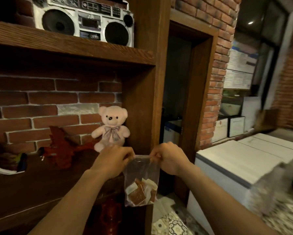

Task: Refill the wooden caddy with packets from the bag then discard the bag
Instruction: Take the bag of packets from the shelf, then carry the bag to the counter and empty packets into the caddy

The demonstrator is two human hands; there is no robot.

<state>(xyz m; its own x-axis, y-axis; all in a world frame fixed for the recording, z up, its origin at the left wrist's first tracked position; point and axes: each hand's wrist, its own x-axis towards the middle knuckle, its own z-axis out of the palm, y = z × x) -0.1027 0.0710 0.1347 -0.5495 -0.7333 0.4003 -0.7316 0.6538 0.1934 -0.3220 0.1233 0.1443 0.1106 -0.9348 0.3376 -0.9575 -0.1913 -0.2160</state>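
A wooden shelf (40, 180) carries a teddy bear (112, 128) and red figurine (61, 148).

Café-like shop: brick walls (40, 102), chest freezers (235, 163), wall menu (240, 68).

We saw the bag (141, 168) hanging between our hands, left hand (114, 159) and right hand (169, 157) at its top corners, packets (139, 192) in its bottom, teddy bear (111, 128) on the shelf (23, 187) behind, boombox (84, 21) on the shelf above.

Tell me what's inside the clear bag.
The bag hangs from both hands, left hand and right hand. Brown and white packets sit heaped at its bottom; their overlap hides the count.
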